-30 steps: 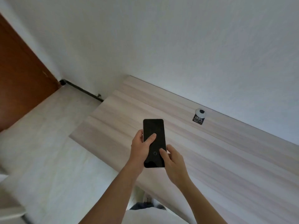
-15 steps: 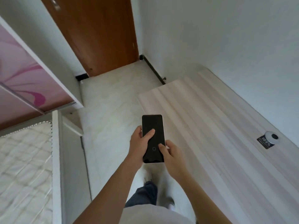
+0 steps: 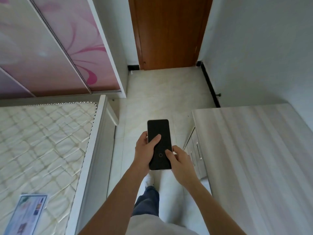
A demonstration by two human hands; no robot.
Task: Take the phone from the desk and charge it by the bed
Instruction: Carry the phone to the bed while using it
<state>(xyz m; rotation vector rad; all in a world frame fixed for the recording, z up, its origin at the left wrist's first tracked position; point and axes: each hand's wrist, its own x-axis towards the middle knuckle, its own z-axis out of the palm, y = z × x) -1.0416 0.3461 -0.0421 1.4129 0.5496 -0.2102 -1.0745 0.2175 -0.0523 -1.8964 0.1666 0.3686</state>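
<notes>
A black phone point(image 3: 159, 131) with a dark screen is held upright in front of me, over the floor between bed and desk. My left hand point(image 3: 145, 151) grips its left side, thumb lying across the screen. My right hand point(image 3: 181, 160) holds its lower right corner, thumb on the screen near a small circle icon. The pale wood desk point(image 3: 257, 158) is on my right. The bed point(image 3: 44, 143) with a bare quilted mattress and a white frame is on my left. No charger or cable is in view.
A narrow tiled floor strip point(image 3: 162, 99) runs ahead to a brown door point(image 3: 169, 31). A wardrobe with pink floral sliding doors point(image 3: 55, 48) stands beyond the bed. A printed booklet point(image 3: 27, 214) lies on the mattress. Desk drawers point(image 3: 194, 150) face the aisle.
My view has swung left, away from the desk: the bed, wardrobe and door have come into sight and the desk has shifted right. Both hands keep the same hold on the phone.
</notes>
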